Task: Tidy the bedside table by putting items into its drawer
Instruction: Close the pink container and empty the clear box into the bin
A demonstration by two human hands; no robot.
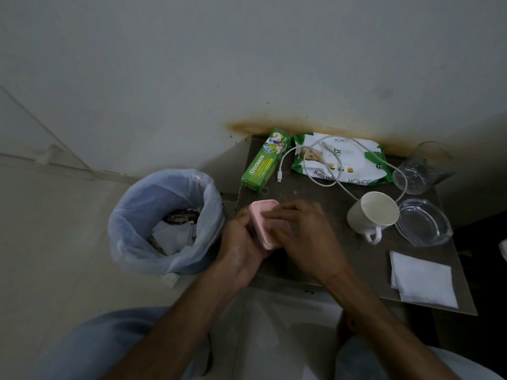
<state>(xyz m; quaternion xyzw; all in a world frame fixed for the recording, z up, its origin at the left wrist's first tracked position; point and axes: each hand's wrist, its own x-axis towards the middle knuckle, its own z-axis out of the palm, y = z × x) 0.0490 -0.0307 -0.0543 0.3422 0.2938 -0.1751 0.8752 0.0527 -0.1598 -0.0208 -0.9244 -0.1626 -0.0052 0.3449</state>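
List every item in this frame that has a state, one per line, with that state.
Pink case: shut, held in both hands.
Left hand: gripping the case.
Right hand: on top of the case.
Mug: upright, empty.
Glass tumbler: upright.
Glass dish: empty.
Wipes pack: lying flat.
Cable: loose, unplugged end.
Bin: lined, partly filled.

forearms: bare, no sleeves or watch seen | left hand (241,242), right hand (307,237): no rings or gloves visible | legs: light blue trousers, lower left and lower right of frame
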